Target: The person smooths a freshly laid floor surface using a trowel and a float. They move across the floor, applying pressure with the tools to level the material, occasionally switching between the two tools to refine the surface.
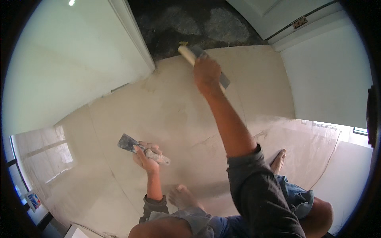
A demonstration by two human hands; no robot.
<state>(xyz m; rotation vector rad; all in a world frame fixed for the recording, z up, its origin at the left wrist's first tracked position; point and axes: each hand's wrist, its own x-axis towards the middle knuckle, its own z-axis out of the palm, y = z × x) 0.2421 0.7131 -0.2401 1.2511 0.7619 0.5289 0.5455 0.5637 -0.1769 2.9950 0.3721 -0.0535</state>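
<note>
My right hand (207, 74), arm stretched far forward, is closed around a finishing trowel (225, 81) with a pale wooden bar and a grey metal blade. It is over the beige floor (174, 103) close to its far edge, slightly smeared by motion; whether the blade touches the floor I cannot tell. Nearer to me, my left hand (146, 160) grips a putty knife (127, 142) by its pale, crusted handle. The knife's wide blade is coated in grey-black residue and points to the far left, above the floor.
Beyond the beige edge lies a dark, patchy floor (182, 22) between a white door frame (131, 35) and a white door (264, 10). White walls stand on both sides. A small yellow bit (183, 43) lies at the edge. My bare feet (184, 197) rest on the floor.
</note>
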